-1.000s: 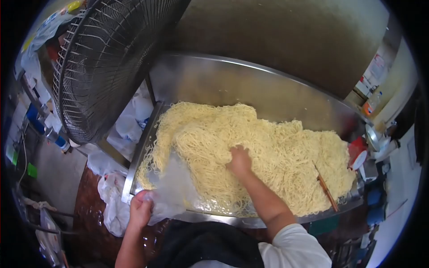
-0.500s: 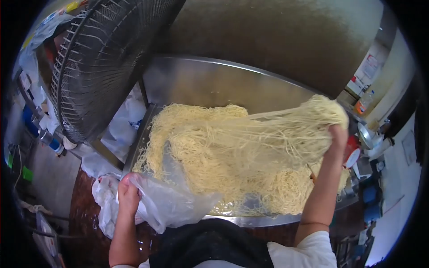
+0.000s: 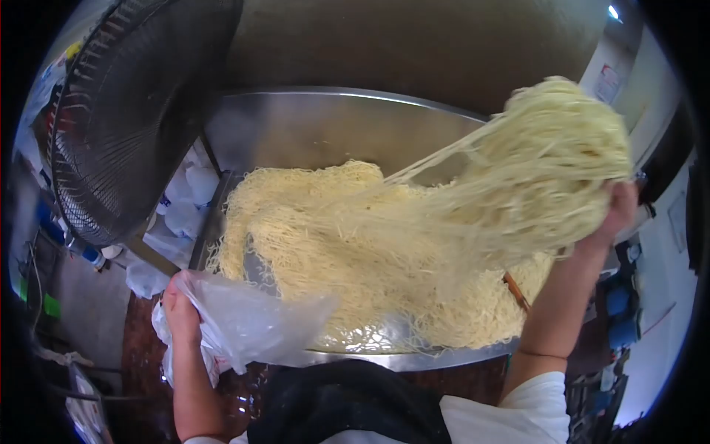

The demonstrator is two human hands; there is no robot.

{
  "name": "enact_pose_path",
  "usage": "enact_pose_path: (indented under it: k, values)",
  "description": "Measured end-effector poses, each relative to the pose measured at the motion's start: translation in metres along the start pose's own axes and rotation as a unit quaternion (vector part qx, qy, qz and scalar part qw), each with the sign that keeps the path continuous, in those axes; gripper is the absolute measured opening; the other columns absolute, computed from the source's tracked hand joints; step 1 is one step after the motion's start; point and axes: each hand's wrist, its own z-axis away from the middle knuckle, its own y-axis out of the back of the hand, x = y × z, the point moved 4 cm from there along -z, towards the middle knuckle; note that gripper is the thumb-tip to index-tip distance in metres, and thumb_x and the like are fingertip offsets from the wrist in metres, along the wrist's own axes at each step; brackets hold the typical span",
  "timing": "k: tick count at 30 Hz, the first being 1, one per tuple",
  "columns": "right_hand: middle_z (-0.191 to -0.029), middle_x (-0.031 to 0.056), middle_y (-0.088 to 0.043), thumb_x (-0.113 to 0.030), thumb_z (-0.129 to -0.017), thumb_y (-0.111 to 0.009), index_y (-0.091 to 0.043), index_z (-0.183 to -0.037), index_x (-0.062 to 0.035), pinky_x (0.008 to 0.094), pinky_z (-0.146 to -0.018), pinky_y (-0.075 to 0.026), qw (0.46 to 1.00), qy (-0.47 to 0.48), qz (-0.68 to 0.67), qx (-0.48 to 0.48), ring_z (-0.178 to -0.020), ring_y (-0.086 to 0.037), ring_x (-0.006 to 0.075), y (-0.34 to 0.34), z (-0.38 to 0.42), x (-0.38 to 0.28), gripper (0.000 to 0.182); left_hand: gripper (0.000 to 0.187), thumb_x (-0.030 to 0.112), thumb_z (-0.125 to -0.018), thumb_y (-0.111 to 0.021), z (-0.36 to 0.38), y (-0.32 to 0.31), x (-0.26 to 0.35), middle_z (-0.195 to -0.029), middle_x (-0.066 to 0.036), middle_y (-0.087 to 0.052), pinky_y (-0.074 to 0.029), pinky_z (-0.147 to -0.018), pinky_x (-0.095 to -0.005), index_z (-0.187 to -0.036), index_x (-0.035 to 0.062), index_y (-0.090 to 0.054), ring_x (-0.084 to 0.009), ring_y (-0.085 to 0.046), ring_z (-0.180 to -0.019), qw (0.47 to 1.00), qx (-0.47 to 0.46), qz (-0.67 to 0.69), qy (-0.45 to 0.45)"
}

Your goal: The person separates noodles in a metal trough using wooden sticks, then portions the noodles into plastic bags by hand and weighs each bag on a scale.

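Note:
A big tangle of pale yellow noodles (image 3: 558,159) hangs from my right hand (image 3: 620,211), which is closed on it high at the right. Long strands stretch from the bundle down to the heap of noodles (image 3: 318,244) spread over a metal tray table (image 3: 333,111). My left hand (image 3: 181,311) grips a clear plastic bag (image 3: 251,314) by its edge at the front left. The bag hangs limp over the table's near left corner. An orange-brown stick (image 3: 517,291) lies among the noodles near my right forearm.
A large black fan (image 3: 126,126) stands close at the left, over the table's side. Stuffed plastic bags (image 3: 185,200) sit behind its stand. Blue containers (image 3: 621,329) are at the right, and a wet reddish-brown floor (image 3: 140,348) shows below the table.
My right hand has lifted the noodle bundle higher and farther right, so fewer strands link it to the heap. My left hand with the bag has shifted slightly left. The view has also shifted.

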Motion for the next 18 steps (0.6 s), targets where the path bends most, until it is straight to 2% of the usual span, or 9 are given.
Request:
enact_pose_path:
  k: [2, 4, 5, 6, 7, 9, 11, 13, 18]
  values:
    - [-0.106, 0.0156, -0.062, -0.023, -0.083, -0.046, -0.056, -0.114, 0.0054, 0.0372, -0.086, -0.049, 0.995, -0.061, 0.028, 0.070, -0.096, -0.061, 0.0253, -0.018, 0.025, 0.050, 0.044, 0.027, 0.034, -0.096, -0.050, 0.003, -0.011, 0.017, -0.059, 0.005, -0.050, -0.030, -0.037, -0.0212, -0.085, 0.0109, -0.059, -0.0043, -0.043, -0.044, 1.000, -0.011, 0.014, -0.004]
    - [-0.115, 0.0167, -0.058, -0.029, -0.075, -0.060, -0.050, -0.123, 0.0004, 0.0378, -0.091, -0.046, 0.954, -0.268, 0.130, 0.028, -0.104, -0.058, 0.0270, -0.018, 0.047, 0.129, 0.057, 0.026, 0.033, -0.095, -0.051, -0.005, -0.023, 0.028, -0.065, 0.004, -0.052, -0.035, -0.046, -0.0212, -0.084, 0.0110, -0.059, -0.0048, -0.047, -0.053, 0.997, 0.042, 0.056, -0.026]
    - [-0.120, 0.0172, -0.056, -0.032, -0.071, -0.067, -0.047, -0.128, -0.0020, 0.0382, -0.094, -0.044, 0.886, -0.414, 0.196, -0.074, -0.108, -0.056, 0.0279, -0.019, 0.062, 0.173, 0.067, 0.026, 0.033, -0.095, -0.051, -0.008, -0.027, 0.033, -0.069, 0.004, -0.054, -0.038, -0.050, -0.0212, -0.084, 0.0110, -0.059, -0.0050, -0.050, -0.058, 0.994, 0.067, 0.076, -0.036]
    - [-0.124, 0.0178, -0.055, -0.035, -0.067, -0.073, -0.044, -0.132, -0.0045, 0.0385, -0.096, -0.043, 0.788, -0.518, 0.270, -0.196, -0.113, -0.054, 0.0288, -0.019, 0.088, 0.212, 0.078, 0.022, 0.029, -0.092, -0.056, -0.009, -0.029, 0.044, -0.079, 0.003, -0.058, -0.042, -0.064, -0.0216, -0.088, 0.0079, -0.061, -0.0064, -0.054, -0.072, 0.998, -0.028, 0.061, -0.020]
    - [-0.129, 0.0184, -0.053, -0.038, -0.063, -0.080, -0.041, -0.137, -0.0070, 0.0388, -0.099, -0.042, 0.704, -0.552, 0.363, -0.261, -0.117, -0.053, 0.0296, -0.018, 0.123, 0.238, 0.089, 0.021, 0.027, -0.091, -0.057, -0.011, -0.034, 0.048, -0.080, 0.002, -0.058, -0.043, -0.065, -0.0222, -0.091, 0.0068, -0.062, -0.0070, -0.054, -0.073, 0.998, -0.059, 0.034, -0.010]
    - [-0.135, 0.0182, -0.048, -0.040, -0.062, -0.082, -0.046, -0.134, -0.0098, 0.0390, -0.103, -0.038, 0.542, -0.398, 0.694, -0.257, -0.128, -0.043, 0.0314, -0.015, 0.191, 0.261, 0.086, 0.021, 0.025, -0.088, -0.060, -0.024, -0.052, 0.059, -0.081, 0.002, -0.060, -0.044, -0.067, -0.0233, -0.095, 0.0046, -0.062, -0.0081, -0.055, -0.074, 0.992, -0.128, -0.016, 0.002]
    - [-0.139, 0.0192, -0.043, -0.035, -0.062, -0.081, -0.053, -0.128, -0.0103, 0.0422, -0.102, -0.038, 0.623, -0.393, 0.656, -0.164, -0.132, -0.036, 0.0343, -0.027, 0.217, 0.273, 0.075, 0.021, 0.024, -0.087, -0.061, -0.037, -0.071, 0.068, -0.081, 0.001, -0.061, -0.045, -0.066, -0.0246, -0.095, 0.0048, -0.062, -0.0089, -0.056, -0.074, 0.988, -0.152, -0.029, -0.022]
    - [-0.137, 0.0192, -0.044, -0.028, -0.063, -0.078, -0.056, -0.123, -0.0096, 0.0430, -0.101, -0.040, 0.648, -0.368, 0.634, -0.207, -0.130, -0.038, 0.0370, -0.040, 0.236, 0.288, 0.067, 0.021, 0.024, -0.086, -0.062, -0.045, -0.086, 0.071, -0.082, 0.001, -0.061, -0.046, -0.064, -0.0258, -0.094, 0.0050, -0.062, -0.0097, -0.057, -0.074, 0.984, -0.168, -0.037, -0.040]
    - [-0.116, 0.0190, -0.058, -0.015, -0.065, -0.070, -0.061, -0.110, -0.0091, 0.0390, -0.090, -0.047, 0.740, -0.319, 0.565, -0.178, -0.106, -0.057, 0.0345, -0.052, 0.237, 0.258, 0.046, 0.022, 0.034, -0.091, -0.058, -0.090, -0.135, 0.082, -0.065, 0.004, -0.052, -0.037, -0.044, -0.0231, -0.078, 0.0156, -0.056, -0.0084, -0.049, -0.053, 0.965, -0.111, 0.201, 0.126]
